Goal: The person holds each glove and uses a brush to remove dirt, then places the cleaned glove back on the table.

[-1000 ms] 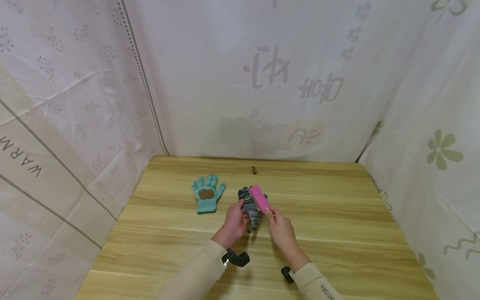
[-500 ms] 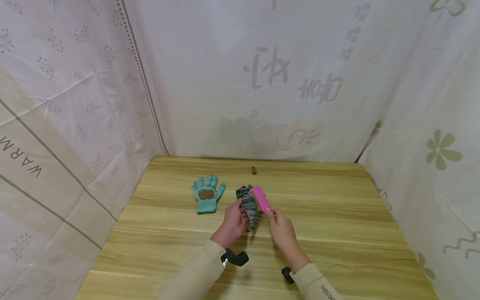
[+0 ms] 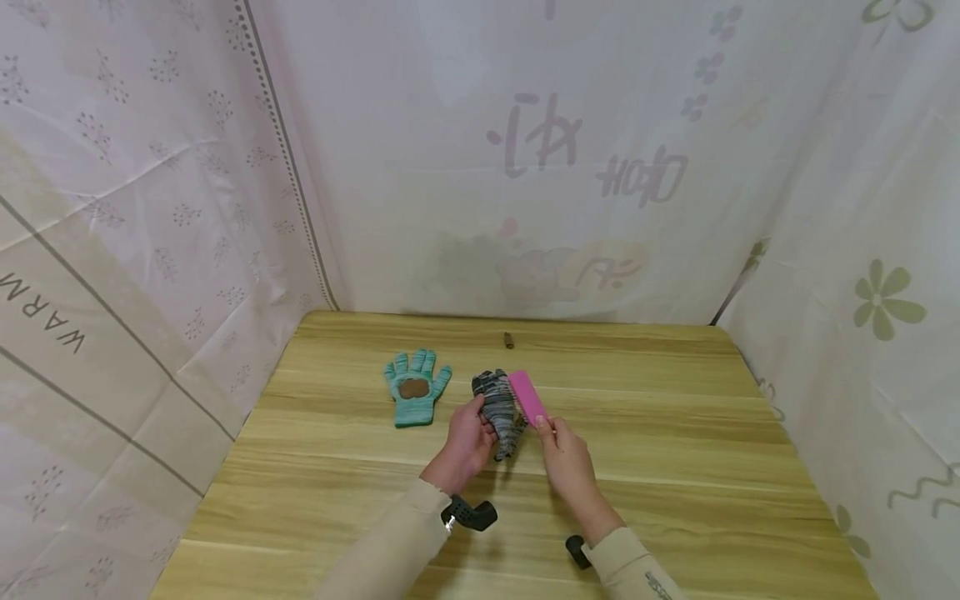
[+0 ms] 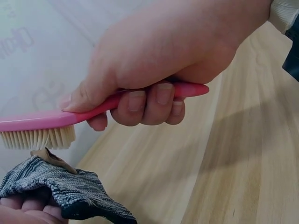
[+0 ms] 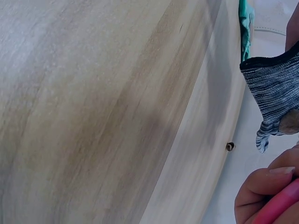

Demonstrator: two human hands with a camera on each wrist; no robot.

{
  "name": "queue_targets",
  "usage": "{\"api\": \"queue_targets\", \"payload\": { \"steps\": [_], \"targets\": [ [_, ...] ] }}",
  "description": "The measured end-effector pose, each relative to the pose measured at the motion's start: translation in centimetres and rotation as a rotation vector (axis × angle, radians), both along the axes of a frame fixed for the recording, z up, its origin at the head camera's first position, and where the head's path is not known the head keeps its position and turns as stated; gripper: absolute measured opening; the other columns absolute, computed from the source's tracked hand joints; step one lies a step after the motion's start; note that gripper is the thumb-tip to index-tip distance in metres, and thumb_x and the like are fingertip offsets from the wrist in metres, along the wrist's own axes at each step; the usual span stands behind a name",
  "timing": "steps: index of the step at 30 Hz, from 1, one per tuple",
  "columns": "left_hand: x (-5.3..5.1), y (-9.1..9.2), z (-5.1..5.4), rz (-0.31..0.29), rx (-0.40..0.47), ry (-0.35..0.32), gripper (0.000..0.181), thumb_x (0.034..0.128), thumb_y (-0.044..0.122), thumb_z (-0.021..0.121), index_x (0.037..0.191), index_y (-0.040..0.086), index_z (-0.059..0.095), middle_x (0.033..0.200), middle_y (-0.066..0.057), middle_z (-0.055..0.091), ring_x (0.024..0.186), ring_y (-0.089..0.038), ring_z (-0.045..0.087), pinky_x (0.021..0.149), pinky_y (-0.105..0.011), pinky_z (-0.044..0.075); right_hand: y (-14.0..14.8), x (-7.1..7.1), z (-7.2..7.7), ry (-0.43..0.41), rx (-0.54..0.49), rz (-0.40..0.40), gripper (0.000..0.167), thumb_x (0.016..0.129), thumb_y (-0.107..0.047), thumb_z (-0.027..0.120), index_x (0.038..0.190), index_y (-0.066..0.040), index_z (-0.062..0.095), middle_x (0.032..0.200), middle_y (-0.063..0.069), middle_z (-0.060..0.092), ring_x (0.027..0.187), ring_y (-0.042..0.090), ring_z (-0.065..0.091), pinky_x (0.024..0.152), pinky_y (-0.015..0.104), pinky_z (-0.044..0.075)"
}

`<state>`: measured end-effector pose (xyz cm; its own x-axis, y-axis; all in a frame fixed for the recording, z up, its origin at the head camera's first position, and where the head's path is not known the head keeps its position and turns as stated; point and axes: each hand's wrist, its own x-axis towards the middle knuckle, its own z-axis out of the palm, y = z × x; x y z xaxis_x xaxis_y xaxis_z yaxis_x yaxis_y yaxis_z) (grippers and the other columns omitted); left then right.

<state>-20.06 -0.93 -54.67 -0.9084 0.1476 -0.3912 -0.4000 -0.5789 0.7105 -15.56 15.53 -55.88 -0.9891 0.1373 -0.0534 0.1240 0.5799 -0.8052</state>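
Observation:
A black-and-grey knit glove (image 3: 497, 410) is held above the table by my left hand (image 3: 467, 437), thumb on top and fingers beneath. In the left wrist view, a brown patch lies on the upper side of the glove (image 4: 79, 186). My right hand (image 3: 567, 460) grips the handle of a pink brush (image 3: 528, 398) with pale bristles. The brush head is at the glove's right side; bristles in the left wrist view hang just above the patch, and touching cannot be told. In the right wrist view, the right hand's fingers (image 5: 261, 186) wrap the pink handle.
A teal knit glove (image 3: 415, 410) with a brown patch lies flat on the wooden table (image 3: 300, 500), left of the hands. Near the back edge is a small brown rolled piece (image 3: 508, 340). Patterned cloth (image 3: 420, 167) walls in the table behind and at both sides.
The brush has shifted right, from over the dark glove to its right edge. The left hand has moved the glove slightly left, showing more of its upper surface. The teal glove stays put.

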Motion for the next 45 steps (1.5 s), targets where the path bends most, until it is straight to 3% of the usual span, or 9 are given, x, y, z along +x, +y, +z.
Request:
{"api": "queue_targets", "payload": {
  "steps": [5,11,17,26,34,38,45],
  "targets": [
    [0.0,-0.2,0.4,-0.003,0.02,-0.009,0.036,0.112,0.027,0.031,0.127,-0.001,0.048,0.096,-0.001,0.063,0.089,-0.013,0.059,0.079,-0.027,0.049,0.2,0.0,0.1,0.004,-0.011,0.0,0.058,0.106,-0.057,0.037,0.111,-0.005,0.063,0.068,0.002,0.045,0.058,0.016,0.039,0.051,0.029,0.033],
    [0.0,-0.3,0.7,-0.014,0.028,-0.011,0.031,0.1121,0.028,0.031,0.118,0.003,0.05,0.09,0.002,0.06,0.081,-0.011,0.054,0.074,-0.025,0.044,0.4,0.1,0.1,-0.004,-0.008,-0.001,0.056,0.106,-0.055,0.037,0.111,-0.005,0.062,0.069,0.002,0.044,0.059,0.016,0.039,0.053,0.029,0.032],
    [-0.3,-0.3,0.4,-0.015,0.031,0.002,0.032,0.1121,0.028,0.03,0.118,0.003,0.05,0.091,0.001,0.06,0.085,-0.012,0.055,0.077,-0.026,0.045,0.5,0.1,0.0,0.024,0.019,0.004,0.053,0.107,-0.052,0.04,0.113,-0.005,0.064,0.071,0.003,0.048,0.062,0.018,0.042,0.056,0.031,0.035],
    [-0.4,-0.3,0.3,-0.004,0.043,-0.012,0.029,0.1119,0.027,0.032,0.108,0.006,0.051,0.083,0.003,0.058,0.075,-0.01,0.051,0.067,-0.023,0.041,0.7,0.2,0.1,-0.013,-0.001,0.001,0.056,0.107,-0.053,0.04,0.116,-0.004,0.064,0.07,0.004,0.049,0.059,0.017,0.041,0.053,0.03,0.035],
    [-0.3,-0.5,0.1,0.029,0.08,-0.027,0.023,0.1119,0.028,0.032,0.115,0.009,0.045,0.099,0.003,0.05,0.094,-0.008,0.047,0.088,-0.023,0.041,1.2,0.4,-0.3,0.02,-0.028,-0.054,0.055,0.107,-0.05,0.041,0.119,-0.003,0.064,0.073,0.005,0.052,0.063,0.017,0.044,0.056,0.029,0.037],
    [-0.3,-0.4,0.1,0.043,0.095,-0.022,0.021,0.1113,0.028,0.036,0.111,0.009,0.047,0.093,0.005,0.051,0.088,-0.005,0.049,0.085,-0.021,0.043,0.9,0.4,0.0,0.027,-0.08,-0.048,0.057,0.106,-0.053,0.04,0.119,-0.004,0.064,0.071,0.004,0.05,0.06,0.016,0.043,0.052,0.028,0.037],
    [0.2,0.1,0.3,-0.022,0.073,-0.012,0.022,0.1112,0.027,0.036,0.112,0.01,0.05,0.092,0.009,0.056,0.087,0.0,0.057,0.081,-0.015,0.047,-0.4,0.3,0.9,0.039,-0.137,-0.016,0.055,0.105,-0.054,0.041,0.118,-0.006,0.064,0.07,0.002,0.047,0.059,0.014,0.042,0.052,0.026,0.035]
  ]
}}
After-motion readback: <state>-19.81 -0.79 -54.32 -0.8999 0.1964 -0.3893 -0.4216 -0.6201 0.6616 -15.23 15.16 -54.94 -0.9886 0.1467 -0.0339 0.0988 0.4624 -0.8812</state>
